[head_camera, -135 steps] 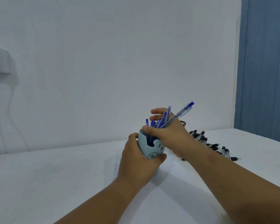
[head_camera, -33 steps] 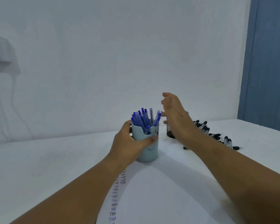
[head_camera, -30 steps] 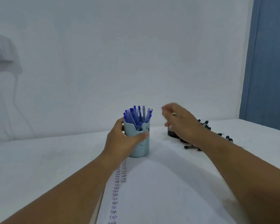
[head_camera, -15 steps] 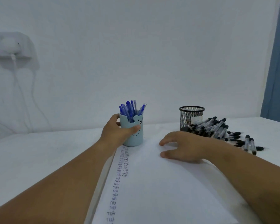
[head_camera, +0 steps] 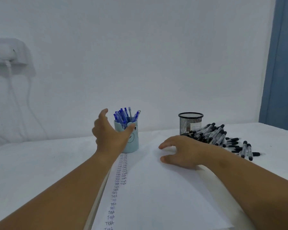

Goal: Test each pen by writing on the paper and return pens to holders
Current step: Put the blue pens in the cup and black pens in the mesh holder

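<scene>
A pale blue bear-face holder (head_camera: 133, 141) stands upright at the far end of the white paper (head_camera: 156, 193), filled with several blue pens (head_camera: 125, 115). My left hand (head_camera: 111, 135) is just in front of it, fingers spread, thumb near the rim, not gripping it. My right hand (head_camera: 181, 151) rests palm down on the paper with fingers apart and nothing in it. A black mesh holder (head_camera: 190, 122) stands at the right, and a heap of several black-capped pens (head_camera: 219, 138) lies beside it on the table.
The paper carries two columns of handwritten "Test" marks (head_camera: 120, 173) along its left edge. The white table (head_camera: 40, 163) meets a white wall. A wall socket with a cable (head_camera: 5, 53) is at the left, a blue door (head_camera: 283, 63) at the right.
My left hand has let go of the blue holder and opened. My right hand stays flat on the paper, fingers slightly more spread. Earlier the holder was set down at the paper's far end.
</scene>
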`<action>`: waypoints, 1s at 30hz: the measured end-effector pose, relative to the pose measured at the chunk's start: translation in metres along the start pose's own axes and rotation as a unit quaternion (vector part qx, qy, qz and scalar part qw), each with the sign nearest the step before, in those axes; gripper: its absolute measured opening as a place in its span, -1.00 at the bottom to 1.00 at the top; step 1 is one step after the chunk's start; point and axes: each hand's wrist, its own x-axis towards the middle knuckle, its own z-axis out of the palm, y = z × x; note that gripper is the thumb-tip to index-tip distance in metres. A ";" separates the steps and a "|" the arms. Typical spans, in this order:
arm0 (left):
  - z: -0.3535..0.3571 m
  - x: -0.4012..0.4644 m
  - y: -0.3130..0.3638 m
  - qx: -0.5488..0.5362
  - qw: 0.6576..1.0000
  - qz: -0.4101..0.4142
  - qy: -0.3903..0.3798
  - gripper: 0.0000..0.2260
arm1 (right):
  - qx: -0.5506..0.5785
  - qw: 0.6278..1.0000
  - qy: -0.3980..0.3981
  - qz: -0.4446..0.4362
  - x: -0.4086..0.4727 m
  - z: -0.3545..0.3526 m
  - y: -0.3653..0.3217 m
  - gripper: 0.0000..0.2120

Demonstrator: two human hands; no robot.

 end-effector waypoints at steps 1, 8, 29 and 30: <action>0.000 -0.003 0.009 0.004 0.998 0.047 0.036 -0.23 | 0.015 1.000 0.026 -0.008 -0.004 -0.006 -0.003 -0.60; 0.032 -0.025 0.072 -0.033 0.963 0.251 -0.093 -0.64 | 0.074 0.986 0.148 -0.036 -0.015 -0.079 0.010 -0.86; 0.181 0.009 0.086 -0.183 0.947 -0.084 -0.250 -0.25 | -0.043 0.991 0.021 0.128 -0.071 -0.131 0.166 -0.37; 0.174 0.010 0.086 -0.187 0.950 -0.076 -0.238 -0.24 | -0.051 0.990 -0.004 0.132 -0.072 -0.130 0.166 -0.38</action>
